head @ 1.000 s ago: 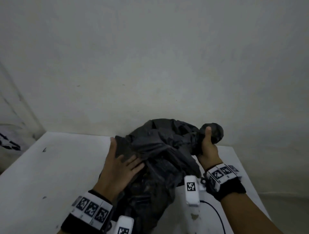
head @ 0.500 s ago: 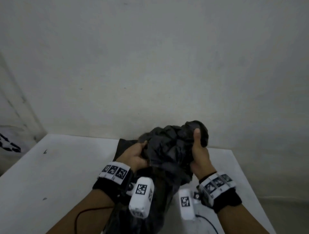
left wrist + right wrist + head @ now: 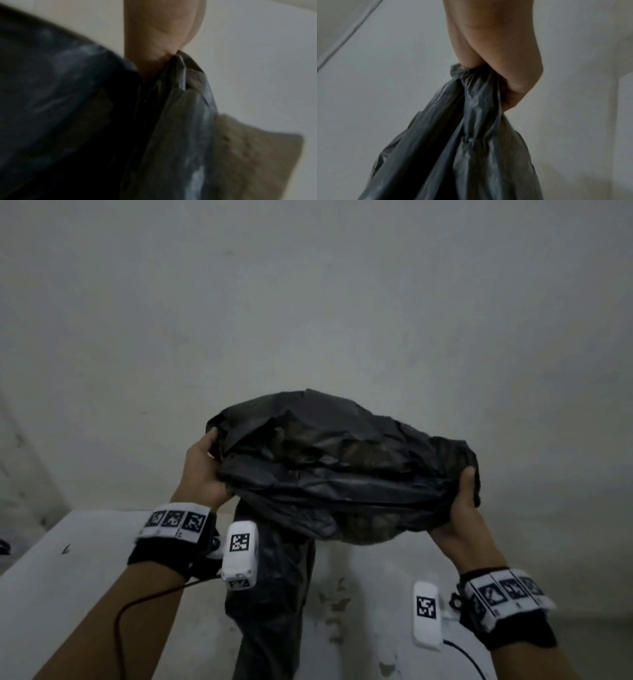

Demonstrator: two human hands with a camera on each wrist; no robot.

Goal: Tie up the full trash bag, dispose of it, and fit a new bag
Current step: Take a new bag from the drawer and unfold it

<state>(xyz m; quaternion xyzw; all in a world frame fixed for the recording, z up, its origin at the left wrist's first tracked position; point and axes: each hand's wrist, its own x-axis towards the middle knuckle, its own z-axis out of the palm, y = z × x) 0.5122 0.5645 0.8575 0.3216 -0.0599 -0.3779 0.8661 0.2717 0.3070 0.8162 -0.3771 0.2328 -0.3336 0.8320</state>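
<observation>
Trash bag (image 3: 342, 474) stretched wide, left hand (image 3: 202, 470) and right hand (image 3: 462, 508) raised apart, fingers (image 3: 513, 81) pinching its rim

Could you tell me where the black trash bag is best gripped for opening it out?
Grip the black trash bag by its rim, one side each, from below, as the left hand and right hand do: the thin film bunches easily there.

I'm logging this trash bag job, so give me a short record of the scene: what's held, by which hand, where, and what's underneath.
held item: black trash bag, mouth spread wide
left hand: grips the bag's left edge
right hand: grips the bag's right edge, plastic bunched in its grip
bag position: raised, lower part hanging down
underneath: white table
background: plain wall
</observation>
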